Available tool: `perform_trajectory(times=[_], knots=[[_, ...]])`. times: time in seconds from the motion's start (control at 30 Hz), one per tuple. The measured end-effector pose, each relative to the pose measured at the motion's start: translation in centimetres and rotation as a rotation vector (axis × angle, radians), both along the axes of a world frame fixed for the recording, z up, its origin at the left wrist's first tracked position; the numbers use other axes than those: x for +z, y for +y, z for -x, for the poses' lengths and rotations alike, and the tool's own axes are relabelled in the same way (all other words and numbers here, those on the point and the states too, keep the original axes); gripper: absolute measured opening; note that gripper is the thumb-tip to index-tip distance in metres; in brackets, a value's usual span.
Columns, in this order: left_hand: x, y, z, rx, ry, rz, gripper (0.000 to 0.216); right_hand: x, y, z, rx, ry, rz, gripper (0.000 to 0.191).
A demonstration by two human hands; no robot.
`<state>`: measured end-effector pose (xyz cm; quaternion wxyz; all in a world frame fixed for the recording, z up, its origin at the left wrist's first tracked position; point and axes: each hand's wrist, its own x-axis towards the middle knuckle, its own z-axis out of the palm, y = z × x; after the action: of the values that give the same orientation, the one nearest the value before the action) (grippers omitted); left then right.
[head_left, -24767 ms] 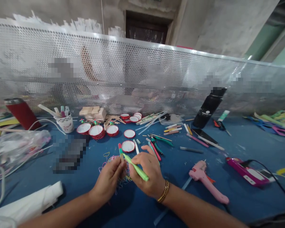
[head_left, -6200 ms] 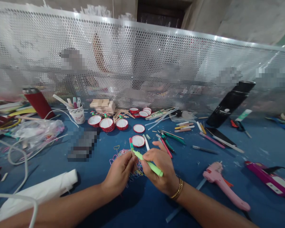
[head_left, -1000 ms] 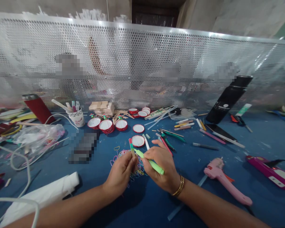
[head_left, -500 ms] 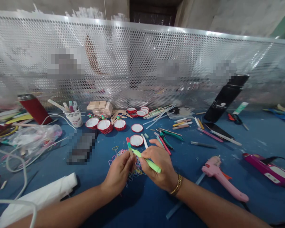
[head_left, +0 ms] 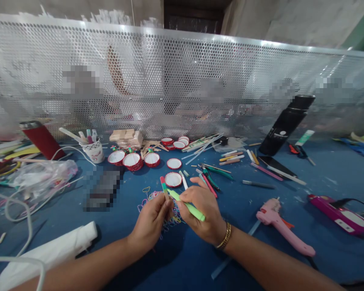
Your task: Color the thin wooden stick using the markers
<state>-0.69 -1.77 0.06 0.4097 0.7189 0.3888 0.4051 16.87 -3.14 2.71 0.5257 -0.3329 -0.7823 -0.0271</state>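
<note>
Pinched upright in my left hand [head_left: 151, 218] is a popsicle stick [head_left: 164, 186], red at its top end with a green band below. My right hand [head_left: 202, 214] is closed round a light green marker [head_left: 192, 208]. The marker's front end is at the stick, just under the green band; whether it touches I cannot tell. Beneath both hands lies a heap of coloured rubber bands [head_left: 153, 198], partly hidden. Just beyond the stick sits a white disc with a red rim [head_left: 173, 180], with a white marker [head_left: 183, 180] beside it.
Stacks of red-rimmed discs [head_left: 132, 161] and bundled sticks [head_left: 125, 137] stand farther back. A paper cup [head_left: 94, 151] holds markers at left. Green-handled pliers [head_left: 210, 176] lie right of centre. A pink glue gun [head_left: 282, 226] rests at right. A perforated metal screen [head_left: 182, 81] closes off the back.
The whole view has shifted slightly. Both hands keep the same grip, with the stick and the marker in nearly the same position.
</note>
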Motion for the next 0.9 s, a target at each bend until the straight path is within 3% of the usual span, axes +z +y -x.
perform_trajectory(times=[0.9], knots=[[0.29,0.11,-0.08,0.044,0.043,-0.009,0.036,0.01,-0.09,0.07,0.012,-0.021,-0.009,0.005]])
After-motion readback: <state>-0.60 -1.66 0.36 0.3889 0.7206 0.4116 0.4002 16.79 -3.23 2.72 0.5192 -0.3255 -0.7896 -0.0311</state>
